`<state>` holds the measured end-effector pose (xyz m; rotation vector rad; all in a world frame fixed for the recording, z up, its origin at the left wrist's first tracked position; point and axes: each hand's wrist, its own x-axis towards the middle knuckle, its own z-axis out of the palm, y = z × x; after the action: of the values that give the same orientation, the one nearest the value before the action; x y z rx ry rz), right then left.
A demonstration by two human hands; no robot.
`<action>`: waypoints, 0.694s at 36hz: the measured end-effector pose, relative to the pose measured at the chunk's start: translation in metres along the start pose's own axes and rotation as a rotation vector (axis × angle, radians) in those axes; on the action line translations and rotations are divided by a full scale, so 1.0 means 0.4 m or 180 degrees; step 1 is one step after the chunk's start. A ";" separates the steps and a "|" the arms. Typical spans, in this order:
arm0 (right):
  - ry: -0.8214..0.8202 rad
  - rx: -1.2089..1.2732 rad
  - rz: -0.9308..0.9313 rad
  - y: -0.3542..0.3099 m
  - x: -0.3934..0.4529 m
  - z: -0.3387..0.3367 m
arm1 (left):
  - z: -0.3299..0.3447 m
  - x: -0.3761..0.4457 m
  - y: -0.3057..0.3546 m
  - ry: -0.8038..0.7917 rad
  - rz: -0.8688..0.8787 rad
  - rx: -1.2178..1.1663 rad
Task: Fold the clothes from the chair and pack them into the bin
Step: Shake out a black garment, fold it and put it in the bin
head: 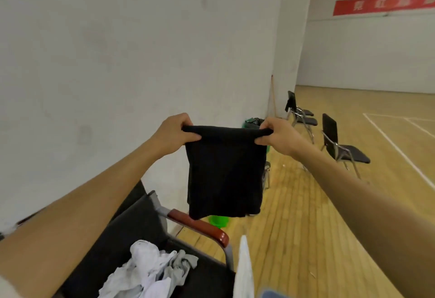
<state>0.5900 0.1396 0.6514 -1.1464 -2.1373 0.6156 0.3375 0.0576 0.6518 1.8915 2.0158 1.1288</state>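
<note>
A black garment [224,170], folded over, hangs in the air in front of me. My left hand [175,134] pinches its top left corner and my right hand [280,134] pinches its top right corner, stretching the top edge flat between them. Below stands a black chair [131,231] with a reddish-brown armrest [200,226]. A crumpled pile of white and grey clothes [150,271] lies on its seat. A white edge [243,271] rises at the bottom middle; I cannot tell whether it belongs to the bin.
A white wall stands close on the left. Wooden sports floor with white lines spreads to the right. Two black folding chairs [341,149] stand further back, a green object [219,221] sits on the floor behind the garment, and a blue thing [270,294] shows at the bottom edge.
</note>
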 end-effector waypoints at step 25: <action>-0.0043 0.0217 0.2352 1.017 -0.287 0.182 | 1.201 0.075 -0.169 -0.2206 -0.0211 -0.0666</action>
<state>0.8141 0.2427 0.3005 -1.8998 -1.6421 0.9997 0.5573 0.2867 0.2839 1.7596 1.4945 0.5230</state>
